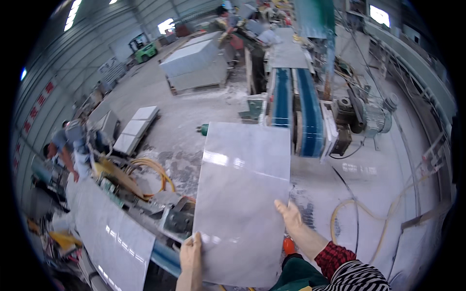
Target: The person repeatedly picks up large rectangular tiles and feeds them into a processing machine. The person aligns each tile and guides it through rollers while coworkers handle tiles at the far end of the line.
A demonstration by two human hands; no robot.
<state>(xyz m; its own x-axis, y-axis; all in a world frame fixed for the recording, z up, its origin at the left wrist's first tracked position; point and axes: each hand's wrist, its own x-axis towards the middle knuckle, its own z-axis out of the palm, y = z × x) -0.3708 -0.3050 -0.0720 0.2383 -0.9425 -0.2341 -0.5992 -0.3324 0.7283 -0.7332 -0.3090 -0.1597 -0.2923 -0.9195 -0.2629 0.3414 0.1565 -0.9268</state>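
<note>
- A polished pale grey slab (pixel 242 194), rectangular and glossy, points away from me, its long axis running from my body toward the near end of a conveyor with two blue belts (pixel 312 116); the far end leans slightly to my right.
- The slab's far right corner overlaps the left belt in my view; whether stone and machine touch, I cannot tell. Bands of reflected light cross its upper face, and its near short edge sits close to my green-clad leg (pixel 301 274).
- The slab lies between my two hands: its left long edge is at my left hand (pixel 191 257), near the close left corner, and its right long edge at my right hand (pixel 293 220), farther forward, roughly midway along that side.
- My left hand is clamped on the slab, thumb lying along the left edge and pointing forward; how the other fingers sit beneath is hidden.
- My right hand is clamped on the opposite edge, thumb angled inward over the rim, the fingers curled and partly out of sight below, so their exact spread cannot be told.
- To my left, a second slab (pixel 111 233), also pale and shiny, lies near a bending co-worker (pixel 73 143); a yellow hose (pixel 158 167) coils on the floor (pixel 182 116) beyond.
</note>
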